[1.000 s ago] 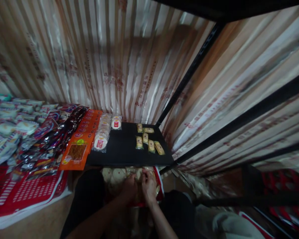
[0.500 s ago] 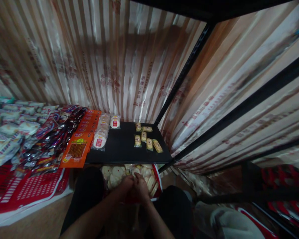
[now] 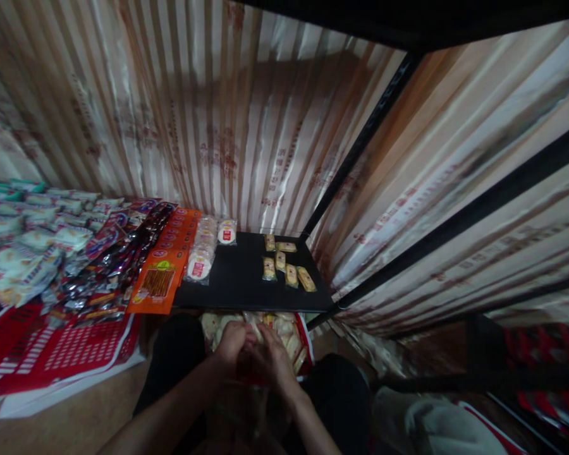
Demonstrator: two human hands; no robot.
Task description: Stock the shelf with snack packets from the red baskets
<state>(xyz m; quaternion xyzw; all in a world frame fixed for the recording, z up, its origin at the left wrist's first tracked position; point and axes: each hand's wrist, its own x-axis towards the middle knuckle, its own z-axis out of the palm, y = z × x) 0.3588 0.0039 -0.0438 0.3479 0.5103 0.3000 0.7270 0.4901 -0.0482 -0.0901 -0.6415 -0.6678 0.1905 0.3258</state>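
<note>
My left hand (image 3: 233,342) and my right hand (image 3: 274,354) are close together over a red basket (image 3: 308,346) with a white rim. Between them they hold a pale item in clear wrap (image 3: 252,321), with fingers closed about it; the hands partly hide it. Round, pale wrapped crackers (image 3: 284,327) fill the basket below. Just beyond stands a black shelf (image 3: 237,272). On its left side lie a row of round white wrapped crackers (image 3: 200,265) with red labels and one more pack (image 3: 227,232) at the back. Several small yellow wrapped cakes (image 3: 291,274) lie loosely to the right.
Orange snack packets (image 3: 156,281), dark shiny packets (image 3: 99,278) and white bags (image 3: 23,268) cover the left side above a red crate (image 3: 76,344). A black post (image 3: 360,148) and a slanting bar (image 3: 436,234) stand at right before striped sheeting (image 3: 246,126).
Both hands have come up slightly from the basket's contents, with the wrapped pale item now showing between them. The view has shifted a little, moving the shelf rightward.
</note>
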